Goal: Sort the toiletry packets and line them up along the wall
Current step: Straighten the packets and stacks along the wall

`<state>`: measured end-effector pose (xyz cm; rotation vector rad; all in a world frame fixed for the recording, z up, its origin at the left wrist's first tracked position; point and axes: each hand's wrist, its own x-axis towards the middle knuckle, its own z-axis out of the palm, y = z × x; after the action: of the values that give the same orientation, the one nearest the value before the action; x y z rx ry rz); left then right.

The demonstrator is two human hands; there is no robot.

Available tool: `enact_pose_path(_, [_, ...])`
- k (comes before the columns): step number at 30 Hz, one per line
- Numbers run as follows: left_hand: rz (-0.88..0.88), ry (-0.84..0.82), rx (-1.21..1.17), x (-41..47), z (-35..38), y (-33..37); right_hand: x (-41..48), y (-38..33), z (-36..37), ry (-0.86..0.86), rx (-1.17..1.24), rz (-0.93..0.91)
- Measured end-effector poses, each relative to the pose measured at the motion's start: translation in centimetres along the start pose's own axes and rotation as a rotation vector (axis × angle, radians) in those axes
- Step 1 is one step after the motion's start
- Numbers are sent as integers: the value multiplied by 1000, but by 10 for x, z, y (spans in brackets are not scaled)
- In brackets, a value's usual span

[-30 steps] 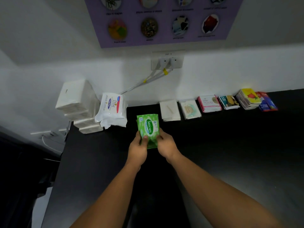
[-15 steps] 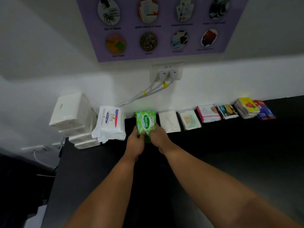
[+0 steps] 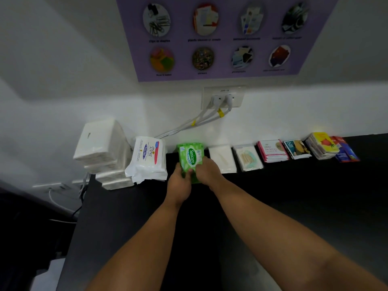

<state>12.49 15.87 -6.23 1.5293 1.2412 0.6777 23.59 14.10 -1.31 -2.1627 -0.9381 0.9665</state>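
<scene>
Both hands grip the green pack (image 3: 191,159) at its near end: left hand (image 3: 180,181) on the near-left corner, right hand (image 3: 207,170) on the near-right edge, fingers curled round it. Thumbs sit on the top face. Pack reads Sanicare and lies lengthwise toward the wall (image 3: 294,114), far end at or very close to the wall; cannot tell if it touches. Whether its underside rests on the black counter (image 3: 294,206) is hidden by the hands.

Just left of the left hand: white Dove pack (image 3: 148,159), near the green pack with a dark gap between them. Further left: stack of white tissue packs (image 3: 105,152).

Just right of the right hand: plain white packet (image 3: 223,158), right beside the green pack. Then on rightward along the wall: swab packet (image 3: 247,158), pink sachets (image 3: 273,151), teal sachets (image 3: 297,149), yellow sachets (image 3: 322,144), red-blue sachets (image 3: 345,149).

Beyond the hands, on the wall: outlet (image 3: 223,97) with two white plugs, cables running down-left. Purple poster (image 3: 220,36) above that.
</scene>
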Motion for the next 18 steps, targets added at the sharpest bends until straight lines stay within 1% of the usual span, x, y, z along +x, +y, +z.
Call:
enact_pose_path(4, [-36, 10, 100, -17, -7, -4, -9, -4, -8, 70, -71, -53])
enact_pose_path(7, [-30, 67, 179, -40, -21, -9, -26, -6, -9, 134, -31, -147])
enact_pose_path(8, [-24, 130, 162, -49, -28, -12, -32, -7, -7, 155, -4, -188])
enact_pose_path(10, [-43, 338, 54, -67, -44, -18, -41, -7, 3, 168, 94, -245])
enact_pose_path(12, [-107, 537, -95, -75, -62, -25, -46, -8, 20, 133, 207, -244])
enact_pose_path(13, [-137, 607, -163, -77, -71, -27, -46, -9, 29, 108, 244, -248])
enact_pose_path(14, [-156, 656, -216, -77, -79, -24, -47, -12, 38, 78, 271, -240])
enact_pose_path(16, [-160, 691, -246, -77, -94, -13, -48, -22, 55, 15, 351, -209])
enact_pose_path(18, [-62, 686, -207, -77, -103, 2, -44, -31, 68, -63, 430, -145])
